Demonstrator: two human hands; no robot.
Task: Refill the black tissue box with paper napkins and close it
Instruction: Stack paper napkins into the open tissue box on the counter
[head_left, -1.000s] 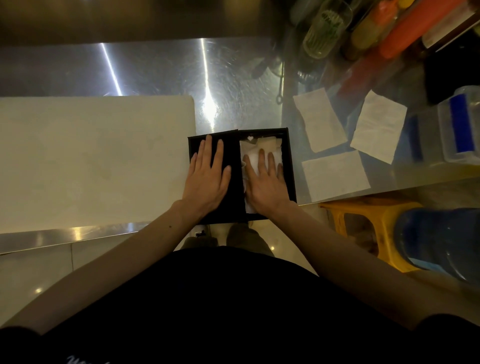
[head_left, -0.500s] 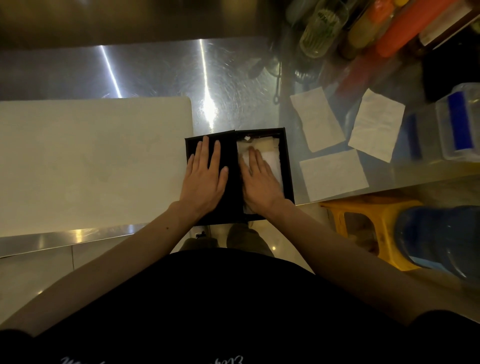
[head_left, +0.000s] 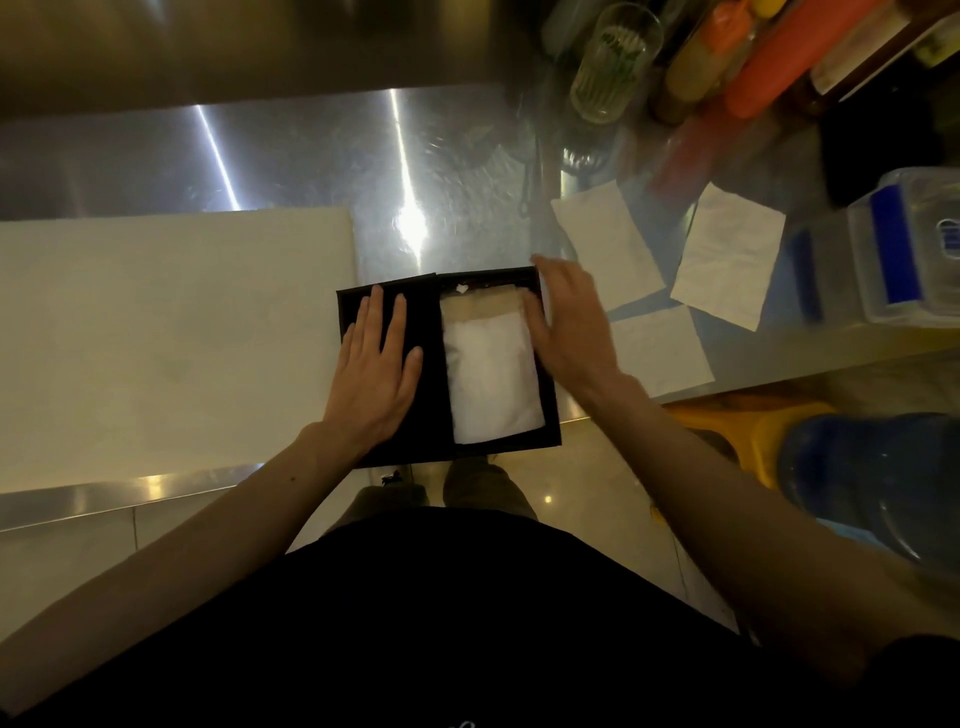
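The black tissue box (head_left: 550, 415) lies open at the steel counter's front edge, its lid (head_left: 426, 332) folded out flat to the left. A stack of white napkins (head_left: 491, 379) fills the right half. My left hand (head_left: 374, 374) presses flat on the lid with straight fingers. Over the box's right wall sits my right hand (head_left: 569, 332), fingers straight and off the napkins. Three loose napkins lie to the right: one at the back (head_left: 605, 244), one further right (head_left: 727, 254), one nearer (head_left: 657, 348).
A large white cutting board (head_left: 166, 332) covers the counter's left side. A glass (head_left: 613, 62), orange sauce bottles (head_left: 769, 67) and a clear plastic container with blue parts (head_left: 904, 249) crowd the back right. A yellow stool (head_left: 748, 431) and a blue water jug (head_left: 872, 483) stand below.
My right hand has lifted off the napkin stack and moved right to the box's right edge, uncovering the napkins. The left hand stays flat on the lid.
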